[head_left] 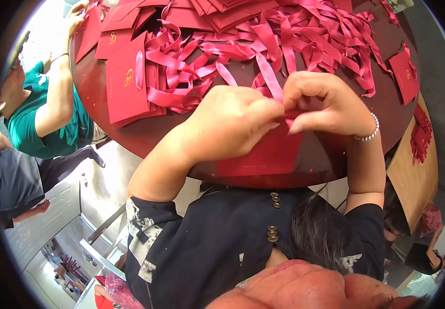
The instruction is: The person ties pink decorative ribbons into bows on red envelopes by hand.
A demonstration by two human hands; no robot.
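Observation:
Both my hands meet above a flat red paper piece point(256, 159), which looks like a gift bag lying at the near edge of the round table point(325, 167). My left hand point(235, 121) is closed, thumb and forefinger pinching a pink satin ribbon point(270, 77). Facing it, my right hand point(330, 103) wears a beaded bracelet and curls its fingers and thumb around the ribbon's end by the red paper. The fingertips partly hide where ribbon and paper meet. Just beyond lies a tangle of loose pink ribbons point(315, 36).
Flat red bags with gold emblems point(127, 77) are stacked at the left, and a pile of red paper pieces point(217, 13) rises at the back. One ribboned red bag point(404, 74) lies far right. A person in a green shirt point(52, 118) works at the left side.

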